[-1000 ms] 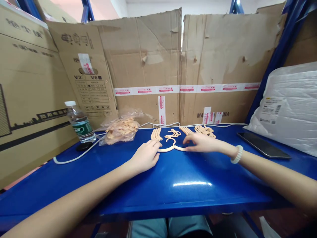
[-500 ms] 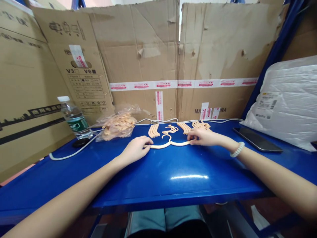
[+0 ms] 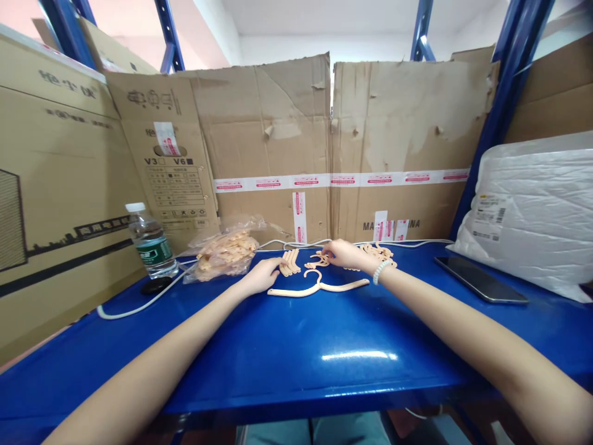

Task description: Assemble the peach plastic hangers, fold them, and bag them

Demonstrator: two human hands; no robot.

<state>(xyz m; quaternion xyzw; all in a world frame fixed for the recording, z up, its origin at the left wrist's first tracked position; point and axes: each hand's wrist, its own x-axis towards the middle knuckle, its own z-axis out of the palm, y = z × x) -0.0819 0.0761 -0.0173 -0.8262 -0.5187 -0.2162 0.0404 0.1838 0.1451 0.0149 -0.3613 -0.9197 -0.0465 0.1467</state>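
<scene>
A beige clothes hanger (image 3: pixel 341 287), with two arms and a hook, lies flat on the blue table, touched by neither hand. Behind its left half is a row of curved hanger arms (image 3: pixel 290 264); the fingertips of my left hand (image 3: pixel 263 275) are closed at the row's left edge, on one of the arms. My right hand (image 3: pixel 348 254) reaches over the small group of hanger hooks (image 3: pixel 317 260), its thumb and fingers pinched at one hook. Under this hand, a second row of hanger arms is mostly hidden. A pile of loose hanger pieces (image 3: pixel 378 251) lies behind my right wrist.
A clear plastic bag of hanger pieces (image 3: pixel 227 254) lies left, beside a water bottle (image 3: pixel 152 242). A white cable (image 3: pixel 134 314) loops across the blue table (image 3: pixel 259 364). To the right are a phone (image 3: pixel 479 279) and a white wrapped package (image 3: pixel 532 216). Cardboard (image 3: pixel 269 142) stands behind.
Both hands have let go of the hanger's two ends. My left hand has moved to the left row of arms, my right hand leftward to the hooks. The view has tilted up.
</scene>
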